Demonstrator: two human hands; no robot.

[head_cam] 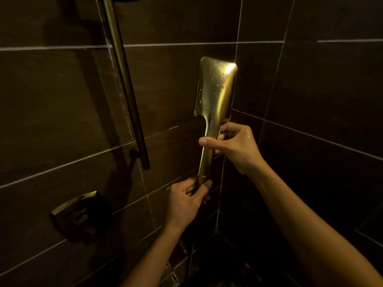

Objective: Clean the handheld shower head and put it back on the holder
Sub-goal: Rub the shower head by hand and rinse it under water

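A gold handheld shower head (215, 90) with a flat rectangular face stands upright near the wall corner, its back toward me and dotted with water drops. My right hand (232, 146) grips the upper handle just below the head, thumb across the front. My left hand (186, 201) wraps the bottom of the handle where the hose joins. A holder cannot be made out behind the handle.
A gold vertical shower rail (126, 85) runs down the dark tiled wall to the left, ending at a wall bracket (133, 152). A square gold mixer control (80, 212) sits lower left. A floor drain (171, 276) shows at the bottom.
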